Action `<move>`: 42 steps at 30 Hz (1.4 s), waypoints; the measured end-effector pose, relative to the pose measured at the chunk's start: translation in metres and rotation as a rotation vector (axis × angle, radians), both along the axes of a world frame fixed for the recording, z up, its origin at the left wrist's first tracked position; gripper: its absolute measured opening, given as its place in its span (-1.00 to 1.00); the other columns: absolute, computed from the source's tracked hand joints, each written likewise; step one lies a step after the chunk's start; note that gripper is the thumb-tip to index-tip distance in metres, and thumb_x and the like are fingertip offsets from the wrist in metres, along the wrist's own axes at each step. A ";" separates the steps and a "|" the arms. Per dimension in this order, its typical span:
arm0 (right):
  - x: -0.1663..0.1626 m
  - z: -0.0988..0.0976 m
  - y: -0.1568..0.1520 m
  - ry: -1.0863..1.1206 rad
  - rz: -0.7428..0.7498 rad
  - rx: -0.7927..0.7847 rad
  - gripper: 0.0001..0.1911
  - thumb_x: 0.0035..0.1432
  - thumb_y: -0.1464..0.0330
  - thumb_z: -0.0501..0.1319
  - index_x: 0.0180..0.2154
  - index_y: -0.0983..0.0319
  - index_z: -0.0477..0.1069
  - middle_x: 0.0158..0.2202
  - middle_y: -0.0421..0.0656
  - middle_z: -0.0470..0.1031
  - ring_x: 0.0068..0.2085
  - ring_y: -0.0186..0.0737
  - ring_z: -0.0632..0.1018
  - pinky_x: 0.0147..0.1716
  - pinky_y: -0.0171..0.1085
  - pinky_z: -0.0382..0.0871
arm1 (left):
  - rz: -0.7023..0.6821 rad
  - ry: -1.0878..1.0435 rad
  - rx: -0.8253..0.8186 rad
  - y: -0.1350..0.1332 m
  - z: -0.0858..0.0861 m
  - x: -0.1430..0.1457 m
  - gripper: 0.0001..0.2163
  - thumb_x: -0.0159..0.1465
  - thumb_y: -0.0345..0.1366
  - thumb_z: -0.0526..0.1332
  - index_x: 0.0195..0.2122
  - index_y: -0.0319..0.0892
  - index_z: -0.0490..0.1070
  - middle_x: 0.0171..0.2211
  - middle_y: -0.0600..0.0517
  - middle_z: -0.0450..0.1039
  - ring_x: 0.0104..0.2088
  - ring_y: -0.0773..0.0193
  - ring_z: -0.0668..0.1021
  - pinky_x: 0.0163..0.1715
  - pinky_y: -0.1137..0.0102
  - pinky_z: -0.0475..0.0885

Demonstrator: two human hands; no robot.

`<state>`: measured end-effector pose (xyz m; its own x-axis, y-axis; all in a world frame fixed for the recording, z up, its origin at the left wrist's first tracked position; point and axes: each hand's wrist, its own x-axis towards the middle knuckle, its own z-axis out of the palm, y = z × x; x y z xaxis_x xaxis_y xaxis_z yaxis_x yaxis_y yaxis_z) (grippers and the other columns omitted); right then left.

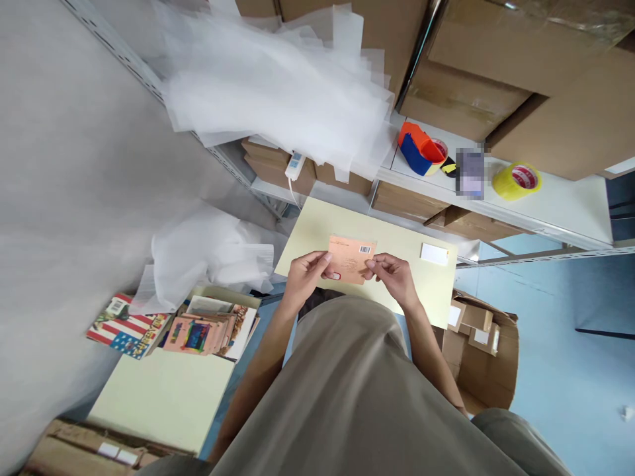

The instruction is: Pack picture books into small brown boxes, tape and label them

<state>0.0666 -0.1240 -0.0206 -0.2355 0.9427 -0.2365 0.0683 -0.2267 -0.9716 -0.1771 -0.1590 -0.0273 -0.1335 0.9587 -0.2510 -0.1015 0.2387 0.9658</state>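
An orange-pink booklet (351,259) with a barcode at its upper right is held up between my two hands, over the near edge of the pale yellow table (317,228). My left hand (310,270) pinches its left edge between thumb and fingers, close to a small red-outlined mark. On the other side my right hand (389,272) pinches the lower right edge. To the right of the hands, a small white label pad (434,254) lies on the table.
Books (198,334) and white plastic bags (208,248) lie on a side table at left. The shelf ahead bears a stack of bags (278,86), yellow tape (516,180), an orange-and-blue holder (421,149) and cartons (466,99). An open cardboard box (489,377) stands at lower right.
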 end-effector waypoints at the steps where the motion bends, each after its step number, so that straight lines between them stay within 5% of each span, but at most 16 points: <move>1: -0.001 0.001 -0.001 -0.010 -0.003 -0.001 -0.50 0.25 -0.15 0.49 -0.26 0.15 0.63 -0.47 -0.12 0.70 -0.38 -0.11 0.70 -0.41 -0.22 0.42 | 0.008 0.006 -0.001 0.000 0.001 0.001 -0.48 0.31 0.27 0.45 -0.25 -0.17 0.67 -0.51 0.04 0.56 -0.49 0.22 0.64 -0.39 0.34 0.58; 9: -0.002 0.000 -0.001 0.001 0.013 0.002 -0.45 0.30 -0.23 0.41 -0.26 0.14 0.61 -0.36 -0.07 0.76 -0.35 -0.11 0.71 -0.39 -0.22 0.47 | 0.010 0.034 0.030 0.002 0.002 0.000 -0.48 0.30 0.29 0.45 -0.25 -0.15 0.66 -0.52 0.06 0.54 -0.49 0.24 0.60 -0.40 0.35 0.53; 15: -0.005 -0.012 0.000 0.073 0.027 -0.058 -0.36 0.32 -0.31 0.33 -0.21 0.14 0.64 -0.33 -0.10 0.74 -0.32 -0.13 0.71 -0.30 -0.19 0.58 | 0.039 0.115 0.141 0.004 0.011 0.006 -0.46 0.45 0.29 0.29 -0.09 -0.15 0.68 -0.29 -0.05 0.67 -0.26 0.19 0.67 -0.28 0.36 0.54; 23: -0.018 -0.047 -0.002 0.227 0.043 -0.213 -0.41 0.09 -0.10 0.60 -0.03 0.10 0.57 -0.31 -0.24 0.72 -0.33 -0.23 0.63 -0.25 -0.24 0.54 | -0.088 0.193 0.343 -0.002 0.023 0.029 -0.73 0.46 -0.01 0.40 -0.02 -0.07 0.69 -0.06 -0.09 0.54 -0.08 0.16 0.65 -0.10 0.31 0.62; 31: -0.023 -0.063 -0.003 0.370 -0.009 -0.256 -0.42 0.07 -0.01 0.62 -0.01 0.08 0.50 -0.16 -0.17 0.78 -0.14 -0.02 0.77 0.00 -0.03 0.66 | -0.235 0.344 0.480 -0.009 0.018 0.048 -0.86 0.50 -0.28 0.35 0.02 -0.01 0.69 -0.04 -0.08 0.57 -0.01 0.17 0.66 0.05 0.24 0.65; 36: -0.022 -0.078 0.002 0.304 -0.164 -0.309 -0.35 -0.02 -0.01 0.67 -0.01 0.08 0.52 -0.16 -0.17 0.79 -0.13 -0.05 0.76 0.06 0.00 0.66 | -0.087 0.279 0.267 -0.003 -0.002 0.037 -0.70 0.53 -0.19 0.32 0.24 -0.07 0.53 0.07 -0.09 0.67 0.02 0.19 0.73 0.05 0.31 0.69; 42: -0.028 -0.114 0.009 0.164 -0.109 -0.366 -0.32 -0.07 -0.12 0.64 -0.05 0.12 0.62 -0.16 -0.11 0.77 -0.13 -0.04 0.73 -0.03 -0.03 0.69 | -0.017 0.326 0.044 0.010 -0.069 -0.002 -0.68 0.50 -0.09 0.28 0.15 -0.12 0.61 0.10 -0.15 0.69 0.03 0.08 0.76 0.00 0.27 0.73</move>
